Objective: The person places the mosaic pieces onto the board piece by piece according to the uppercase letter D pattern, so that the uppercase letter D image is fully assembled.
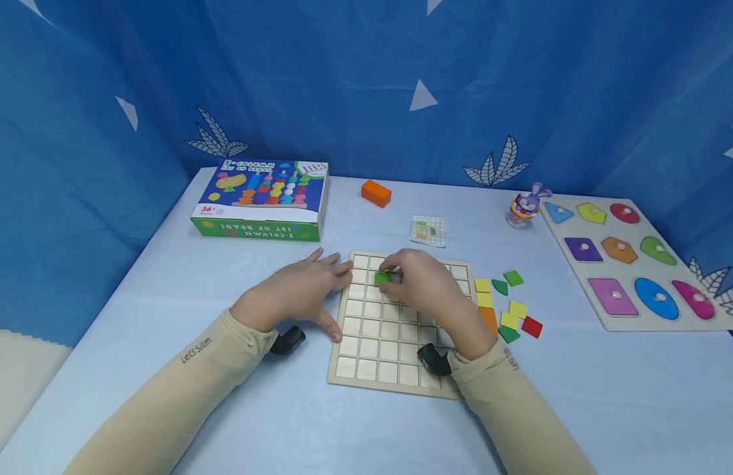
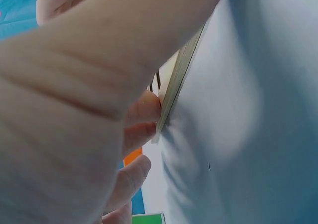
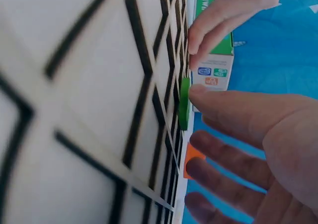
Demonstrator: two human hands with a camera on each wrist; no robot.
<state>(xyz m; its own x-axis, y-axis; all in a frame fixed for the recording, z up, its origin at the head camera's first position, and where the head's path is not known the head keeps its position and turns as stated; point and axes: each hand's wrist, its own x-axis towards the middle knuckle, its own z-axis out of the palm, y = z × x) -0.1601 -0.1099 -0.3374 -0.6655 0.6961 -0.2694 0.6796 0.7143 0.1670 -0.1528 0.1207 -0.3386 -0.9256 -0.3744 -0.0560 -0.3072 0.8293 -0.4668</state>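
A wooden grid board [image 1: 396, 389] lies on the table in front of me. My right hand [image 1: 428, 284] is over its upper part, pinching a small green tile [image 1: 382, 278] between thumb and forefinger at the grid squares. In the right wrist view the green tile [image 3: 184, 104] stands just proud of the board, the thumb tip at its edge and the other fingers loosely bent. My left hand [image 1: 303, 290] rests spread at the board's left edge, thumb lower and fingertips higher. The left wrist view shows its fingertips [image 2: 146, 109] against the board's side [image 2: 174, 92].
Right of the board lie several yellow tiles [image 1: 517, 309], green pieces [image 1: 512, 278], a red tile [image 1: 532, 327] and an orange piece [image 1: 488, 319]. Behind are a bead-set box [image 1: 256, 229], an orange block [image 1: 376, 193], a pattern card [image 1: 428, 231], a rabbit figurine [image 1: 525, 204] and a shape puzzle [image 1: 630, 284].
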